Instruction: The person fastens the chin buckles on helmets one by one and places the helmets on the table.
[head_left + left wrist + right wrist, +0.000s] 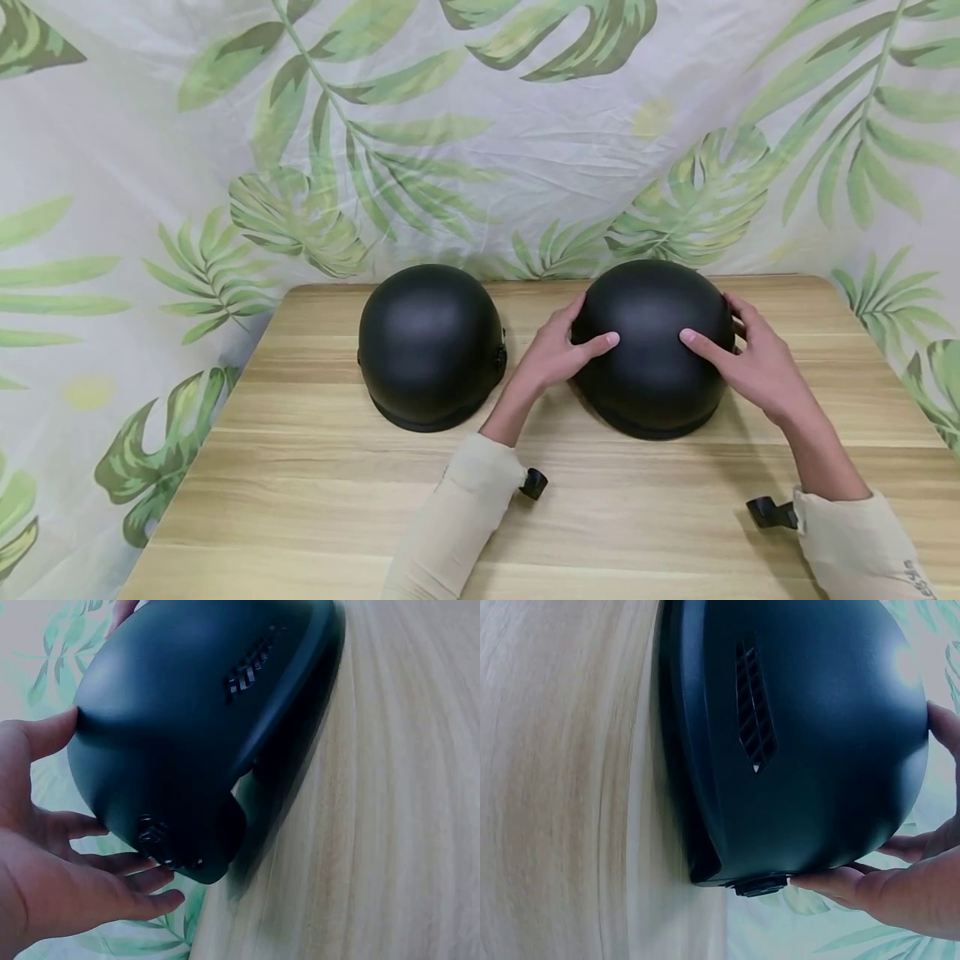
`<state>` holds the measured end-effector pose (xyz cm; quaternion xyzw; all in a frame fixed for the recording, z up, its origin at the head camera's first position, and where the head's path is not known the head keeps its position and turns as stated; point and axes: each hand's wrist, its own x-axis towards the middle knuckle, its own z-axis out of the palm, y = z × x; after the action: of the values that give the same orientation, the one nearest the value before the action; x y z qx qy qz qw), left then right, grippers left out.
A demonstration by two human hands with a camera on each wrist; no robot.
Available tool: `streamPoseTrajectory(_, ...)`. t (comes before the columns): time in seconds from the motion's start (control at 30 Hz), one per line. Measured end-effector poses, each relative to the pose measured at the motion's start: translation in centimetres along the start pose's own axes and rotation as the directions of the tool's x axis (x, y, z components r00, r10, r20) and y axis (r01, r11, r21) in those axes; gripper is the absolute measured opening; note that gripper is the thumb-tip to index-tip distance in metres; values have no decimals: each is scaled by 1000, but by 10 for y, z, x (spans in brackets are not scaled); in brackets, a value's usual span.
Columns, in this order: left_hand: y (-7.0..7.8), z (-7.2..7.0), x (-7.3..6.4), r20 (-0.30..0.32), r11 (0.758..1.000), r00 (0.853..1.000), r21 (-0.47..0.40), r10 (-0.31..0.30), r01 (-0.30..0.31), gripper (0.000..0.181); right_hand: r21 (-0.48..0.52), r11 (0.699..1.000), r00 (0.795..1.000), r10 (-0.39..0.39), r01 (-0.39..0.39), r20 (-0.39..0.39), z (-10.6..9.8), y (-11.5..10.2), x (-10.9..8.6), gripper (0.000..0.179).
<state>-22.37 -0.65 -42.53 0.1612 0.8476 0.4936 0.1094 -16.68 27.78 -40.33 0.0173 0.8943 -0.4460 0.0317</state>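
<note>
Two matte black helmets stand dome up on a wooden table. My hands are on the right helmet (648,375), one at each side. The left hand (558,346) holds its left side, thumb on the dome and fingers along the flank. In the left wrist view those fingers (124,862) lie by a round side fitting (157,838). On the other side the right hand (757,362) grips it the same way, thumb on the dome. A slatted vent (754,712) shows on the shell in the right wrist view. Much of the right hand's fingers is hidden behind the helmet.
The left helmet (431,346) stands beside the left hand, a short gap from the right one. The wooden table (300,492) ends at its back edge against a leaf-printed cloth (555,150). Small black wrist mounts (534,483) stick out from the sleeves.
</note>
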Motion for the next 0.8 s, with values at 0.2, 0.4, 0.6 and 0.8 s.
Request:
streamPoseTrajectory(0.2,8,2,-3,-86,997,994,51,63,-59,91,20,1000,1000,16,-16,-3,-1,-2,-1,104)
streamPoseTrajectory(0.4,14,-1,-7,-131,993,986,73,100,-91,87,26,999,1000,28,-28,10,-2,-1,-1,102)
streamPoseTrajectory(0.6,17,-4,-9,-160,991,978,30,134,-131,80,62,998,999,26,-27,22,-5,2,0,97)
streamPoseTrajectory(0.8,17,-5,-9,-197,990,970,15,142,-141,80,91,995,999,26,-28,22,-6,1,0,95)
